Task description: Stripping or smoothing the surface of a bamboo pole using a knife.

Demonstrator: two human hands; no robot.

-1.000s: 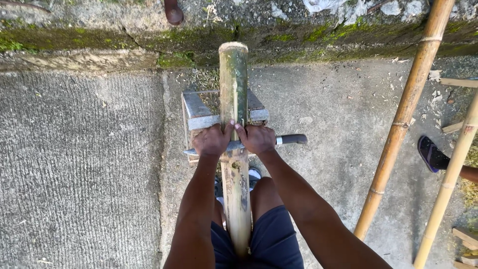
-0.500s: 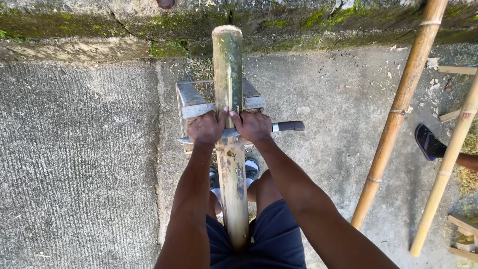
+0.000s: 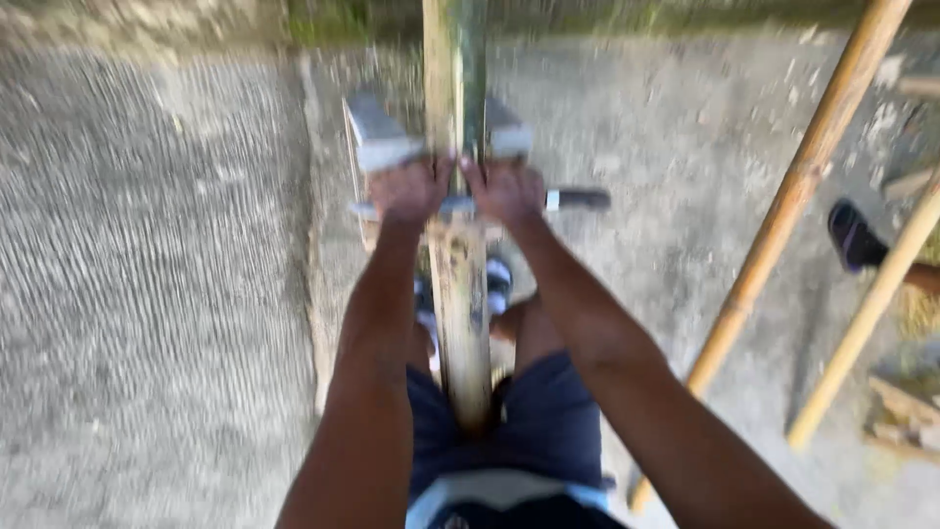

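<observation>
No packages, labels, signs or screens show anywhere in this blurred view.

Single head cam, looking steeply down and slightly forward, frame motion-blurred. Close range: forearms fill the bottom, left hand and right hand sit upper-centre on the pole. Concrete floor fills the rest.
</observation>
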